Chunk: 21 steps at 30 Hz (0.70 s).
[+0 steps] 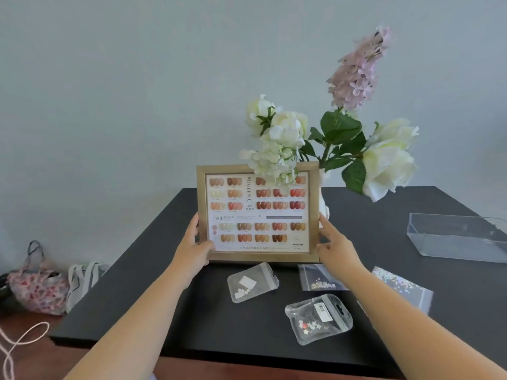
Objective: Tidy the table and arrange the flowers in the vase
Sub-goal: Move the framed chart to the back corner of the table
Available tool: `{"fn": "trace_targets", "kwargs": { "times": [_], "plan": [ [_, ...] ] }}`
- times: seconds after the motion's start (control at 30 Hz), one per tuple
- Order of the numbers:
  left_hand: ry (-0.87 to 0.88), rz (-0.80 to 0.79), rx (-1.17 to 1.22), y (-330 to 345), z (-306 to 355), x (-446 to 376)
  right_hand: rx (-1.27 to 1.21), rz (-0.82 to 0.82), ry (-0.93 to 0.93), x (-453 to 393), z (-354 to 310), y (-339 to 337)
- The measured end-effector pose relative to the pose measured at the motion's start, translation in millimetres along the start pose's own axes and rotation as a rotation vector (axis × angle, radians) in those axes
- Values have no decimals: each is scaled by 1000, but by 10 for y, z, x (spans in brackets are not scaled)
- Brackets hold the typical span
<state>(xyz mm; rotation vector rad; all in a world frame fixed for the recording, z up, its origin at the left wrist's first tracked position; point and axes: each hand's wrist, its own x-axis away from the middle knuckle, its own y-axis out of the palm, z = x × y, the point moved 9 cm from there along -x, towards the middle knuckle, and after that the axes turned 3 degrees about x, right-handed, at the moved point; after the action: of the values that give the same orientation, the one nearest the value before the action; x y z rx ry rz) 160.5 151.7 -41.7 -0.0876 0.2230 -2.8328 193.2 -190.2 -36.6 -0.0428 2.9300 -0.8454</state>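
**Here: framed colour chart held upright at centre of frame**

Centrally, the left hand [192, 248] and right hand [336, 246] clasp the lower side edges of a gold picture frame [258, 213], fingers closed around it, standing on the black tabletop [384, 215]. Behind it, the white vase [325, 193] holds the flowers [329, 133]. Small zip bags [318, 318] lie at lower centre; a clear tray [458, 237] sits at right.

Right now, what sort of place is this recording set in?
Probably a nail salon or a home nail-art workspace. Both hands hold a framed nail colour chart upright on a black table, zip bags of nail decorations lie in front, and a vase of artificial flowers stands behind.
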Motion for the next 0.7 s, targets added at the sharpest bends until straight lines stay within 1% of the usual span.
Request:
{"fn": "trace_targets", "kwargs": {
  "times": [0.17, 0.3, 0.47, 0.7],
  "plan": [
    [12, 77, -29, -492, 40, -97, -2, -38, -49, -108, -352, 397],
    [36, 87, -34, -789, 109, -216, -27, -33, -53, -309, -602, 607],
    [55, 98, -52, -1098, 123, -480, -2, -37, -73, -565, -912, 857],
    [28, 176, -50, -1438, -84, -926, 26, -42, -61, -981, -1039, 1148]
  ]
}}
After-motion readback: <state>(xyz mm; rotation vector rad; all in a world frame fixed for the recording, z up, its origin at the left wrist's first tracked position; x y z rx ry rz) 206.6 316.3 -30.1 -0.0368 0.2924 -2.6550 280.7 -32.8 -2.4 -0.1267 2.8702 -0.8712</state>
